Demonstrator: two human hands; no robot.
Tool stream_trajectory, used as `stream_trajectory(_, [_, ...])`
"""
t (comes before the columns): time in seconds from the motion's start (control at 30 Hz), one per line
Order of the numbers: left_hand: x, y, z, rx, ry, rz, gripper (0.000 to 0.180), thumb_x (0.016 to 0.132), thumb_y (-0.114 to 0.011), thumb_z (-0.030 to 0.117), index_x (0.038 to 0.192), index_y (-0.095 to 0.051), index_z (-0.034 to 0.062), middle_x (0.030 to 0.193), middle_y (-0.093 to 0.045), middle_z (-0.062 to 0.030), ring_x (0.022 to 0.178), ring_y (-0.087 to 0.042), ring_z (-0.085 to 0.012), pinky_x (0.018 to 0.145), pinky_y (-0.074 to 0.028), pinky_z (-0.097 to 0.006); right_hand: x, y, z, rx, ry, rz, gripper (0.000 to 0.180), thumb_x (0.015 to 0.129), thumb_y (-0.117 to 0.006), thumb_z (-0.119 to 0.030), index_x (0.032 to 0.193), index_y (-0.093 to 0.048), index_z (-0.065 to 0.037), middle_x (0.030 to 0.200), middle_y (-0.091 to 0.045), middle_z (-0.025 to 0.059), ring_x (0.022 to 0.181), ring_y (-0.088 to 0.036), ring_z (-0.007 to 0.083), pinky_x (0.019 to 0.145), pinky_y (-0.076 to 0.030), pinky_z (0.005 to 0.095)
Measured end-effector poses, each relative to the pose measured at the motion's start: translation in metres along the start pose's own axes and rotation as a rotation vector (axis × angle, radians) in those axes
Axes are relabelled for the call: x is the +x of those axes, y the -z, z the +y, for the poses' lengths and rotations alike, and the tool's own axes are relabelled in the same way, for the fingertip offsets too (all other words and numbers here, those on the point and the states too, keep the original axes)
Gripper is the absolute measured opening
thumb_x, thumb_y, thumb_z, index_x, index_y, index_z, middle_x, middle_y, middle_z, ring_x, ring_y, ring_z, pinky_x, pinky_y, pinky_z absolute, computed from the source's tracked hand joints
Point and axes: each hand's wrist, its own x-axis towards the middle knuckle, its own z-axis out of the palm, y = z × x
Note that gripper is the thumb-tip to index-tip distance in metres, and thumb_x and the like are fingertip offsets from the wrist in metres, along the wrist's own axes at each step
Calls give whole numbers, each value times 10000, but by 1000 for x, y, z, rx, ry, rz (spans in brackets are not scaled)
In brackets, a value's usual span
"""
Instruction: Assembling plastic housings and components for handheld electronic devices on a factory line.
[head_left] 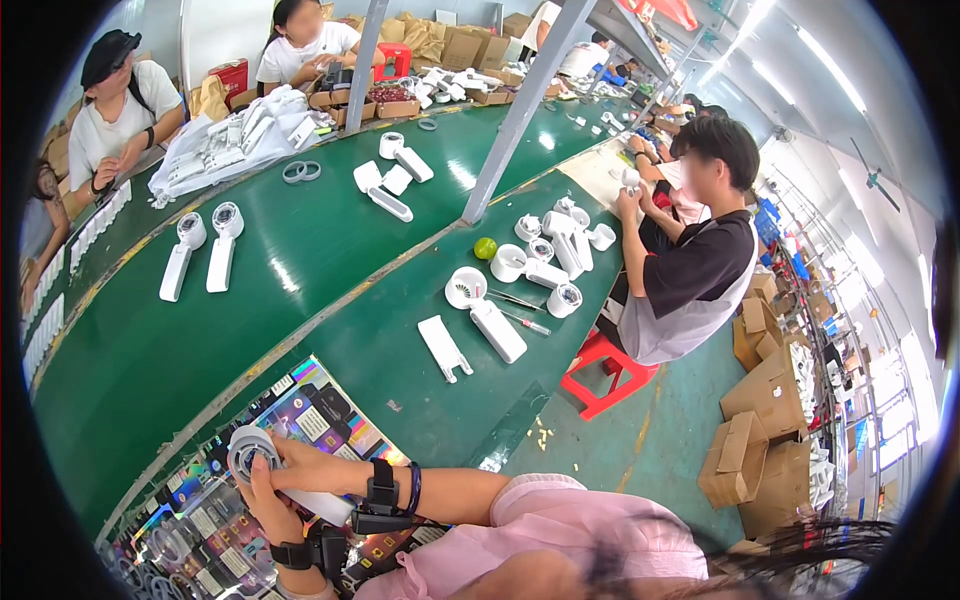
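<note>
Both my hands are at the lower left, closed round a white handheld fan with a grey ring (250, 446) at its round head. My left hand (272, 512) grips the head from the near side, its fingers up against the ring. My right hand (312, 466) holds it from the other side, fingertips by the ring. The fan's white handle (322, 506) sticks out below my right hand. Under my hands lies a sheet of colourful printed packaging (318, 420). Several grey rings (165, 545) lie at the lower left, beside my left hand.
Several white fan parts (508, 262), a flat white cover (442, 348), a screwdriver (528, 323) and a green ball (485, 248) lie on the green bench. Fans (226, 245) rest on the belt beyond. A co-worker sits right on a red stool (608, 372); cartons (735, 455) stand behind.
</note>
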Motion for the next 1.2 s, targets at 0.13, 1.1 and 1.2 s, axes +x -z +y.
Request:
stream_trajectory(0.13, [1, 2, -4, 11, 10, 44, 561, 899, -574, 287, 1376, -392, 53, 1200, -564, -125, 1063, -572, -215, 880, -469, -325, -3, -1, -6, -13, 13, 3, 600, 864, -621, -315, 1334, -417, -2, 1193, -534, 121, 1086, -523, 203, 938, -436, 336])
stream_trajectory(1.1, [-7, -17, 9, -14, -68, 20, 487, 908, -555, 290, 1318, -436, 56, 1157, -588, -118, 999, -596, -201, 815, -495, -304, -3, -1, -5, 19, 25, -12, 610, 872, -622, -334, 1339, -406, -6, 1203, -527, 109, 1099, -503, 195, 955, -420, 333])
stream_trajectory(1.2, [-8, -19, 10, -10, -63, 17, 479, 910, -549, 287, 1314, -438, 55, 1156, -589, -119, 1000, -595, -200, 817, -494, -304, -3, -1, -6, 22, 35, -6, 614, 873, -623, -331, 1344, -398, -8, 1200, -533, 108, 1096, -506, 193, 954, -421, 332])
